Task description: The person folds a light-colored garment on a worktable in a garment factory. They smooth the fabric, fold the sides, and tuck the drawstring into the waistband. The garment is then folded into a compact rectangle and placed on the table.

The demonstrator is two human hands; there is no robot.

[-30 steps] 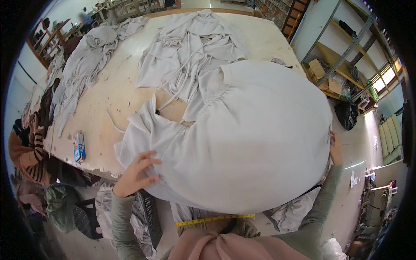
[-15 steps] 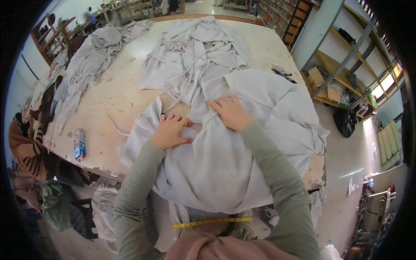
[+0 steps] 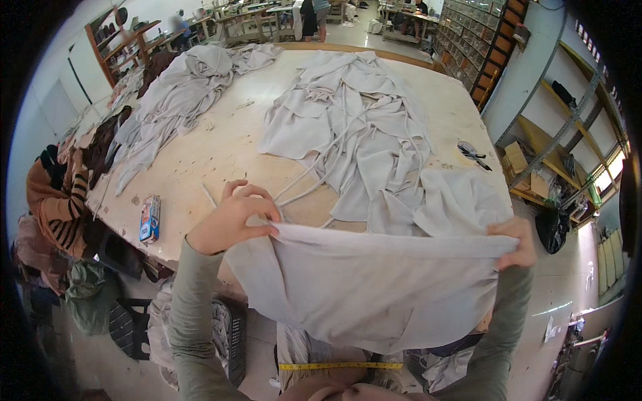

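Note:
A light grey garment (image 3: 381,281) is stretched sideways between both hands, its straight folded edge along the top and the fabric hanging over the table's front edge. My left hand (image 3: 237,217) pinches the left end of that edge, fingers curled. My right hand (image 3: 513,242) grips the right end. Beyond it, more grey garments (image 3: 341,113) with long straps lie crumpled on the pale worktable (image 3: 221,134). A small blue-and-white box (image 3: 150,218) sits to the left of my left hand, and black scissors (image 3: 473,154) lie at the right.
Another grey fabric pile (image 3: 187,87) runs along the table's left side. A person in striped sleeves (image 3: 60,197) is beside that side. Metal shelves (image 3: 555,134) with cardboard and a black bag (image 3: 554,227) stand right. A dark crate (image 3: 231,334) is below the front edge; other people work behind.
My hands have moved from the middle of the bunched garment out to either side, pulling it into a straight folded edge. The garment has come nearer me, uncovering more fabric behind; the view has shifted.

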